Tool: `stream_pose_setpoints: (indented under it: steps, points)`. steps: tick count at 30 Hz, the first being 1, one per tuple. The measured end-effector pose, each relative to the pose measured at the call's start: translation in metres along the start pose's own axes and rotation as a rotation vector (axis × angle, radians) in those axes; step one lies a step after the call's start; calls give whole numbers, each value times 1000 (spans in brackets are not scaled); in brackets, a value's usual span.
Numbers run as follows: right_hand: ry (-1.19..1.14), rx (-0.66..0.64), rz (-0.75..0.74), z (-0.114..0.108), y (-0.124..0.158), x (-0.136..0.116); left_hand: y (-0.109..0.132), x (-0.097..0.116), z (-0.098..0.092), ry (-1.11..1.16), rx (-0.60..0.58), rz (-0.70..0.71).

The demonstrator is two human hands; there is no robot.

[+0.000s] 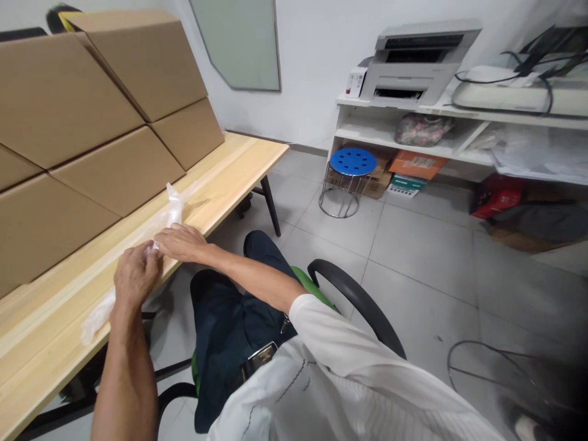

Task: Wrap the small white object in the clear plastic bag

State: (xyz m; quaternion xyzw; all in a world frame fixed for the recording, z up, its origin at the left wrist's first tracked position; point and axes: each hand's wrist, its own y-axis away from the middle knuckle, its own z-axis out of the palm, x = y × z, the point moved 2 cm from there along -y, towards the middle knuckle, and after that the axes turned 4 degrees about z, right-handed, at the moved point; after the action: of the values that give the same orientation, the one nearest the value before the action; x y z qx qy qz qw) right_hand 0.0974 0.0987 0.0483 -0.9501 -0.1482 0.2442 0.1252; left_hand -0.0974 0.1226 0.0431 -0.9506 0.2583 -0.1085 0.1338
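Observation:
Both of my hands meet at the near edge of a light wooden table [248, 160], gripping a thin translucent plastic bag [97, 315]. My left hand [136, 274] is closed, thumb and fingers pinching the bunched plastic. Against it, my right hand [180, 242] has its fingers curled on the same plastic. One loose end of the bag stands up beyond my right hand, and the other trails along the table edge under my left wrist. The plastic between the hands is mostly covered by my fingers.
Stacked cardboard boxes [122, 174] line the table's far side. I sit in a green chair with a black armrest [358, 300]. A blue stool [353, 162] stands on the tiled floor before white shelving [342, 125] that carries a printer [416, 67]. A cable [482, 343] loops at right.

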Motion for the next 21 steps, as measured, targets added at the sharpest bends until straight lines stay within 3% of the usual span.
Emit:
stream_pose_setpoints:
  steps: [10, 21]
  points:
    - [41, -25, 18, -12, 11, -6, 4, 9, -3, 58, 59, 9]
    - [19, 60, -3, 5, 2, 0, 5, 11, -8, 76, 14, -6]
